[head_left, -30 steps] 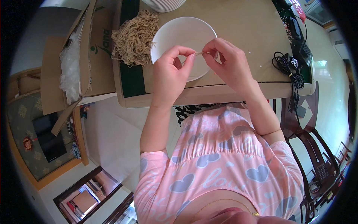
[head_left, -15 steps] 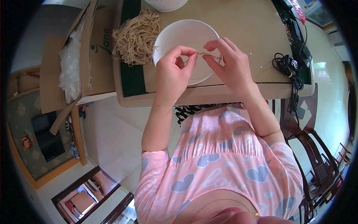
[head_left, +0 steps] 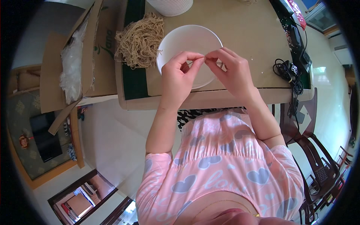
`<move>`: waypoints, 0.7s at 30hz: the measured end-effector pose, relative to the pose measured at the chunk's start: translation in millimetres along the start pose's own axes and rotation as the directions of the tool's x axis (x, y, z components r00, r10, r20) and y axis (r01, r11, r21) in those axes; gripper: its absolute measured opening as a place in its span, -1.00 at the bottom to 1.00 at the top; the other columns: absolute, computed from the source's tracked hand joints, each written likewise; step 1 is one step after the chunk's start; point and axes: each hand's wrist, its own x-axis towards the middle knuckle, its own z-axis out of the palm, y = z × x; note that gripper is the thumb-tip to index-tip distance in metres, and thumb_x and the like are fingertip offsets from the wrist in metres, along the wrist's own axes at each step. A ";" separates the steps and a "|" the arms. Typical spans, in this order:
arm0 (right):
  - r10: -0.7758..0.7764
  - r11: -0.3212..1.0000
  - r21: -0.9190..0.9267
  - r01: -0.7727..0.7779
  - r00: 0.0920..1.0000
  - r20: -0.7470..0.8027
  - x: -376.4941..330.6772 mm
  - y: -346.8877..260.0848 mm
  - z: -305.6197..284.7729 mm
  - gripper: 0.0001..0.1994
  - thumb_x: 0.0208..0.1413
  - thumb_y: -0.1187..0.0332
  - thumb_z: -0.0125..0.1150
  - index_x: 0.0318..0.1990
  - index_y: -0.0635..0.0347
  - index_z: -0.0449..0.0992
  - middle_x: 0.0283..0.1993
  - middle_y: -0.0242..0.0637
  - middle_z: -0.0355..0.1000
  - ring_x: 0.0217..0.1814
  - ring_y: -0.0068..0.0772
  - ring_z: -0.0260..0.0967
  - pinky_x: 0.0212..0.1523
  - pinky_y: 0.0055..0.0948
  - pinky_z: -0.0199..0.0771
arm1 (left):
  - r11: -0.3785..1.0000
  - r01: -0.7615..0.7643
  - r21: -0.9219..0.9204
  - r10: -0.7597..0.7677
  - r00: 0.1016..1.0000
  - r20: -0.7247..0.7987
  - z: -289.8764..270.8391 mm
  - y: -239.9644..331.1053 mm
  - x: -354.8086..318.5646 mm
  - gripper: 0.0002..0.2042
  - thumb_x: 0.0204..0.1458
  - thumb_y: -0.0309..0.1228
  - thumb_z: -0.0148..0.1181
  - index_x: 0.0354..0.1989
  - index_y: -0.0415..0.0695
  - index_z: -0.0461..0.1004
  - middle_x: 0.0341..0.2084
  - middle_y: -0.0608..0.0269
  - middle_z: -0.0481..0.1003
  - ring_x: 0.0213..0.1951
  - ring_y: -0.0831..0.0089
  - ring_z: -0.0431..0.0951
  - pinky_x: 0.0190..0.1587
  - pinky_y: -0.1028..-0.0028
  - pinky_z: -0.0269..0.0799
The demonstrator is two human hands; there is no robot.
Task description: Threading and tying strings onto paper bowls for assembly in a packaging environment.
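- Where the tabletop's front edge (head_left: 221, 98) runs past the person's waist, both forearms cross over it, and the bowl stands just inside it.
- Right of the bowl, a broad stretch of brown tabletop (head_left: 240, 33) reaches to the coiled black cables (head_left: 287, 73) near the right edge.
- Left of the bowl there is little room: a bundle of tan string (head_left: 140, 41) lies close beside it, partly over a dark green strip (head_left: 135, 84).
- The left hand (head_left: 176, 80) and right hand (head_left: 237, 78) meet at the fingertips above the white bowl (head_left: 191, 35), each with thumb and forefinger closed in a pinch on a thin tan strand (head_left: 220, 63); it shows between the right fingers, while its left end is hidden.
- The bowl's white inside shows, its near part covered by the hands.
- Beyond it stands a ribbed white stack (head_left: 171, 6), cut off above.
- Further left, an open cardboard box (head_left: 103, 71) has crumpled clear plastic (head_left: 73, 67) at its opening.
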 end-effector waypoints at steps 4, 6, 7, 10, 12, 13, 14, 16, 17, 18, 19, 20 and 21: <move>0.005 1.000 0.000 -0.005 1.000 0.003 0.8 -1.0 0.2 -0.91 0.02 0.48 0.28 -0.31 0.18 0.52 -0.39 -0.34 0.47 -0.49 -0.47 0.36 -0.52 -0.52 0.31 | 1.000 -0.007 -0.018 0.007 1.000 -0.017 0.1 2.7 0.0 -0.93 0.04 -0.50 0.23 -0.35 -0.23 0.53 -0.55 0.41 0.48 -0.63 0.72 0.20 -0.55 0.63 0.19; 0.000 1.000 -0.006 0.000 1.000 0.013 0.5 -0.3 0.0 -0.92 0.02 0.48 0.27 -0.31 0.18 0.52 -0.39 -0.33 0.47 -0.49 -0.46 0.37 -0.52 -0.52 0.31 | 1.000 0.006 0.000 -0.006 1.000 -0.020 0.1 3.4 0.1 -0.93 0.05 -0.49 0.22 -0.36 -0.23 0.52 -0.57 0.42 0.46 -0.63 0.73 0.20 -0.55 0.63 0.18; -0.001 1.000 -0.006 0.002 1.000 0.020 0.4 -0.4 0.0 -0.92 0.02 0.48 0.27 -0.31 0.18 0.52 -0.39 -0.33 0.47 -0.50 -0.45 0.37 -0.52 -0.52 0.31 | 1.000 -0.012 -0.008 0.012 0.999 -0.030 0.4 1.8 0.6 -0.93 0.06 -0.49 0.21 -0.36 -0.23 0.52 -0.58 0.42 0.45 -0.63 0.73 0.20 -0.56 0.63 0.18; -0.006 1.000 -0.016 0.006 0.999 0.035 -0.2 0.5 -0.5 -0.93 0.02 0.48 0.27 -0.33 0.18 0.53 -0.39 -0.33 0.47 -0.50 -0.44 0.37 -0.52 -0.52 0.32 | 1.000 -0.028 -0.010 0.028 0.999 -0.047 1.0 0.1 1.3 -0.93 0.07 -0.49 0.20 -0.37 -0.24 0.50 -0.59 0.42 0.45 -0.63 0.73 0.20 -0.56 0.63 0.18; -0.008 1.000 -0.027 0.009 0.999 0.041 -0.7 1.5 -0.8 -0.94 0.01 0.49 0.27 -0.33 0.18 0.53 -0.39 -0.33 0.47 -0.51 -0.44 0.37 -0.53 -0.51 0.32 | 1.000 -0.027 -0.005 0.026 0.998 -0.053 1.4 0.1 1.5 -0.93 0.07 -0.50 0.19 -0.37 -0.25 0.49 -0.59 0.42 0.44 -0.63 0.72 0.21 -0.56 0.63 0.19; -0.018 0.999 -0.040 0.019 0.999 0.040 -1.0 2.1 -0.8 -0.94 0.01 0.49 0.27 -0.34 0.19 0.53 -0.38 -0.32 0.47 -0.51 -0.43 0.37 -0.53 -0.51 0.32 | 1.000 -0.028 0.002 0.028 0.998 -0.059 1.6 0.3 1.5 -0.93 0.08 -0.50 0.19 -0.37 -0.25 0.49 -0.59 0.40 0.45 -0.62 0.71 0.23 -0.55 0.62 0.20; -0.027 0.998 -0.052 0.029 0.999 0.039 -1.0 2.4 -0.9 -0.94 0.01 0.50 0.27 -0.34 0.19 0.53 -0.37 -0.32 0.47 -0.51 -0.42 0.36 -0.54 -0.50 0.32 | 1.000 -0.029 0.009 0.029 0.997 -0.066 1.6 0.5 1.6 -0.93 0.08 -0.50 0.18 -0.37 -0.25 0.48 -0.59 0.39 0.45 -0.62 0.71 0.24 -0.55 0.62 0.21; -0.028 0.998 -0.056 0.030 0.998 0.048 -1.4 2.6 -1.4 -0.94 0.01 0.50 0.26 -0.34 0.20 0.53 -0.35 -0.31 0.46 -0.51 -0.42 0.36 -0.54 -0.50 0.32 | 0.998 -0.051 0.021 0.053 0.996 -0.076 1.6 -1.6 1.9 -0.93 0.08 -0.50 0.18 -0.37 -0.25 0.48 -0.58 0.37 0.45 -0.61 0.69 0.27 -0.53 0.60 0.23; -0.028 0.998 -0.059 0.031 0.998 0.057 -1.3 2.7 -1.4 -0.94 0.01 0.51 0.26 -0.33 0.20 0.53 -0.34 -0.30 0.46 -0.50 -0.42 0.36 -0.55 -0.49 0.32 | 0.997 -0.074 0.034 0.077 0.993 -0.086 1.7 -2.8 2.0 -0.92 0.09 -0.50 0.18 -0.37 -0.25 0.47 -0.57 0.35 0.46 -0.61 0.67 0.29 -0.52 0.59 0.25; -0.028 0.998 -0.059 0.031 0.998 0.056 -1.2 3.2 -1.2 -0.94 0.01 0.51 0.26 -0.33 0.20 0.53 -0.34 -0.30 0.46 -0.50 -0.42 0.36 -0.55 -0.49 0.32 | 0.997 -0.074 0.034 0.077 0.993 -0.085 2.0 -3.9 2.0 -0.92 0.09 -0.50 0.18 -0.37 -0.25 0.47 -0.57 0.35 0.46 -0.61 0.67 0.29 -0.52 0.59 0.25; -0.056 0.998 -0.040 0.058 0.997 0.047 -1.0 4.3 -0.5 -0.94 0.01 0.51 0.26 -0.33 0.20 0.53 -0.33 -0.30 0.46 -0.49 -0.42 0.37 -0.54 -0.49 0.32 | 0.996 -0.079 0.035 0.082 0.992 -0.096 2.3 -4.8 2.0 -0.92 0.09 -0.49 0.17 -0.36 -0.25 0.47 -0.56 0.33 0.46 -0.60 0.65 0.30 -0.52 0.58 0.26; -0.083 0.996 -0.021 0.084 0.996 0.038 -1.1 5.2 -0.1 -0.94 0.01 0.52 0.25 -0.33 0.20 0.53 -0.33 -0.30 0.45 -0.48 -0.41 0.37 -0.54 -0.49 0.32 | 0.996 -0.085 0.035 0.088 0.990 -0.107 2.7 -5.6 1.9 -0.92 0.10 -0.49 0.17 -0.36 -0.26 0.47 -0.55 0.31 0.47 -0.60 0.63 0.31 -0.51 0.57 0.28; -0.084 0.996 -0.021 0.085 0.996 0.037 -1.4 5.8 0.3 -0.94 0.01 0.52 0.25 -0.33 0.20 0.53 -0.33 -0.30 0.45 -0.48 -0.41 0.37 -0.54 -0.49 0.32 | 0.996 -0.085 0.036 0.089 0.990 -0.106 3.0 -6.2 1.8 -0.92 0.10 -0.49 0.17 -0.36 -0.26 0.47 -0.55 0.31 0.47 -0.60 0.63 0.31 -0.51 0.57 0.28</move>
